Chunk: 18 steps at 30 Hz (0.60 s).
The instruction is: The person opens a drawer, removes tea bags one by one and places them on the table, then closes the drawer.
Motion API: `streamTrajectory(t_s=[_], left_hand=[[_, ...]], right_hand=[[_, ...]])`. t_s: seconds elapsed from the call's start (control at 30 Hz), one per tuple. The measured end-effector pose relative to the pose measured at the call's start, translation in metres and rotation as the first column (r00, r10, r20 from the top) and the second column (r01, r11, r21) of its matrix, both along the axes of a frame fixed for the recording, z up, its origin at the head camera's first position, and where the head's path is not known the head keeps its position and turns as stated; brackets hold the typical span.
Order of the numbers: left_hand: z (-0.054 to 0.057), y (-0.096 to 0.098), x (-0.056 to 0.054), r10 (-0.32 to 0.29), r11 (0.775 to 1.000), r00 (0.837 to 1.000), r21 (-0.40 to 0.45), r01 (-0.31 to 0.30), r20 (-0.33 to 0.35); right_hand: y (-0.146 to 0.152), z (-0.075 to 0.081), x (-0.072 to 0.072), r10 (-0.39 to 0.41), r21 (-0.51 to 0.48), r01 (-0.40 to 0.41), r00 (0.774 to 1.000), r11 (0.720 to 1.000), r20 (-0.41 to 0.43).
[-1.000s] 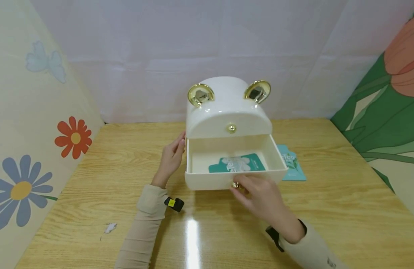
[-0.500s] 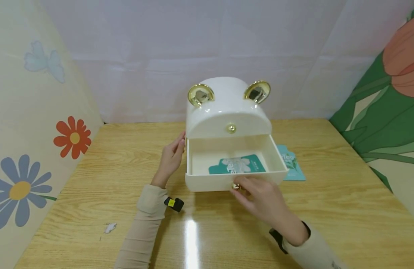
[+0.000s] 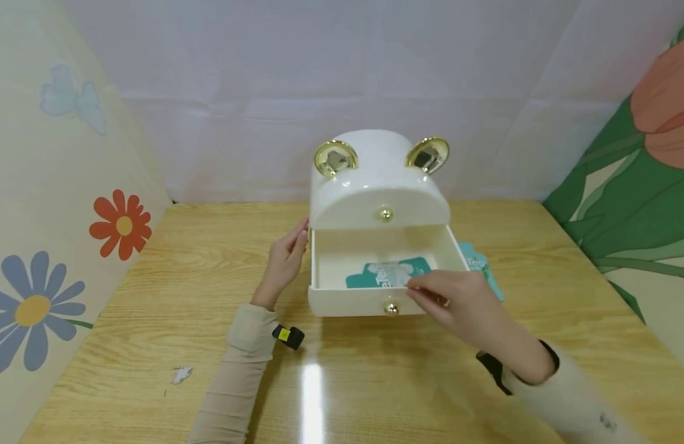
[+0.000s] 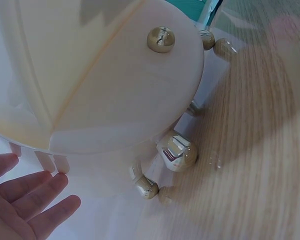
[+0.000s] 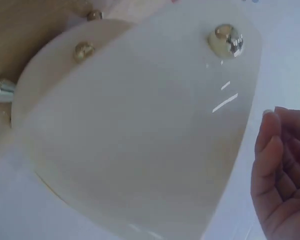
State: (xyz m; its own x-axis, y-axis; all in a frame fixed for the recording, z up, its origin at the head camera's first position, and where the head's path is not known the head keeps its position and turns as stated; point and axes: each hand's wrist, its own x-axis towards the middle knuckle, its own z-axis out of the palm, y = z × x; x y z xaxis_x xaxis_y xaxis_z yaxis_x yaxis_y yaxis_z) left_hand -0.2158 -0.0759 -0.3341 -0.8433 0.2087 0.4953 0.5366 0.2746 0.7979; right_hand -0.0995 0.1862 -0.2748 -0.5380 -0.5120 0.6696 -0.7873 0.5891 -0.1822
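A white two-drawer storage box (image 3: pixel 375 166) with gold ears stands on the table, its lower drawer (image 3: pixel 347 302) pulled out. Inside the drawer lies a green printed sachet (image 3: pixel 369 280). My left hand (image 3: pixel 282 268) rests against the box's left side; the left wrist view shows its fingers (image 4: pixel 37 192) nearly straight at the white wall. My right hand (image 3: pixel 464 305) is off the gold drawer knob (image 3: pixel 391 308), just right of it and over the drawer's front edge. In the right wrist view its fingers (image 5: pixel 270 155) are loosely bent, with nothing between them.
A light-blue sachet (image 3: pixel 479 262) lies on the wooden table (image 3: pixel 208 265) to the right of the box, partly hidden by the drawer and right hand. A white worn patch (image 3: pixel 182 375) marks the table's left front. Flower-painted panels flank both sides.
My right hand has let go of the lower knob and moved up and to the right. The drawer stays out. My left hand keeps its place at the box's side.
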Motion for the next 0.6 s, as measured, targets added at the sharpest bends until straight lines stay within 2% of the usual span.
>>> streamTrajectory(t_s=[0.13, 0.2, 0.3, 0.43, 0.57, 0.6], left_hand=[[-0.014, -0.002, -0.012, -0.01, 1.0, 1.0, 0.007, 0.009, 0.001], [-0.022, -0.003, -0.018, -0.009, 1.0, 1.0, 0.013, 0.009, 0.004], [-0.025, -0.004, -0.021, 0.002, 1.0, 1.0, 0.009, -0.002, 0.001], [-0.025, -0.005, -0.02, -0.003, 1.0, 1.0, 0.028, 0.003, 0.003], [-0.008, -0.002, -0.006, -0.009, 1.0, 1.0, 0.022, 0.009, 0.007], [-0.008, -0.002, -0.006, -0.012, 1.0, 1.0, 0.023, 0.012, 0.003]], right_hand=[[0.005, 0.013, -0.007, 0.01, 0.049, -0.011, 1.0, 0.999, 0.024], [0.006, 0.019, -0.012, 0.043, 0.062, -0.046, 0.997, 0.997, 0.058], [0.008, 0.029, -0.022, 0.104, 0.08, -0.115, 0.986, 0.99, 0.133], [0.01, 0.042, -0.035, 0.146, 0.142, -0.178, 0.966, 0.974, 0.215], [0.009, 0.052, -0.046, 0.153, 0.225, -0.227, 0.939, 0.947, 0.307], [0.008, 0.053, -0.048, 0.156, 0.243, -0.243, 0.931, 0.939, 0.33]])
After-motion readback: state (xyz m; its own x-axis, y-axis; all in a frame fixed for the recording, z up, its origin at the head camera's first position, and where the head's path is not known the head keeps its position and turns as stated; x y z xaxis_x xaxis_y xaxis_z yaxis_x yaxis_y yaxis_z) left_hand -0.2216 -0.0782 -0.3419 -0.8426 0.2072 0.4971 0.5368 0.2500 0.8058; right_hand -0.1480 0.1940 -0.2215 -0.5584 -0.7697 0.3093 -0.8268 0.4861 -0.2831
